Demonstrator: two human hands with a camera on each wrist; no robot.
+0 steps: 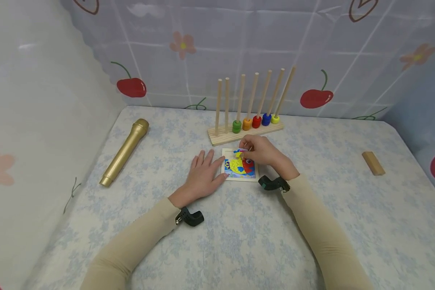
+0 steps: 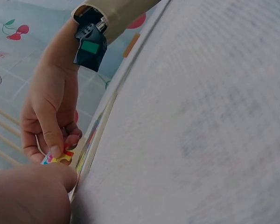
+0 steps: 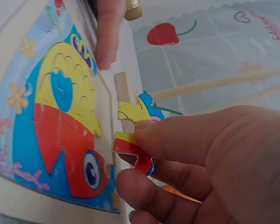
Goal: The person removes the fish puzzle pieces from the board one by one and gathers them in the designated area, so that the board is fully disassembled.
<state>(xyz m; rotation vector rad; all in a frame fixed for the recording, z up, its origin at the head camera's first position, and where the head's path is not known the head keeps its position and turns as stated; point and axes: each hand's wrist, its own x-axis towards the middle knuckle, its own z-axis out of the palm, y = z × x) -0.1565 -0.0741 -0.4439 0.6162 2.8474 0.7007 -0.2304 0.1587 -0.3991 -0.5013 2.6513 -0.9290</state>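
My right hand (image 1: pixel 262 151) pinches a jigsaw piece between thumb and fingers, just above a fish puzzle board (image 1: pixel 241 179). Yellow, red and blue show on the jigsaw piece (image 3: pixel 129 111) in the right wrist view. The assembled part of the fish (image 3: pixel 67 102) has a yellow body and a red head, and bare board shows along its upper side. My left hand (image 1: pixel 204 175) lies with fingers spread on the table, thumb and index finger at the board's left edge. In the left wrist view, the held piece sits beneath the right thumb.
Behind the board stands a wooden peg rack (image 1: pixel 217 139) with upright rods and coloured rings low on several of them. A gold microphone (image 1: pixel 125 153) lies to the left. Far right is a small wooden block (image 1: pixel 373 163). A patterned curtain (image 1: pixel 221 52) hangs behind the table.
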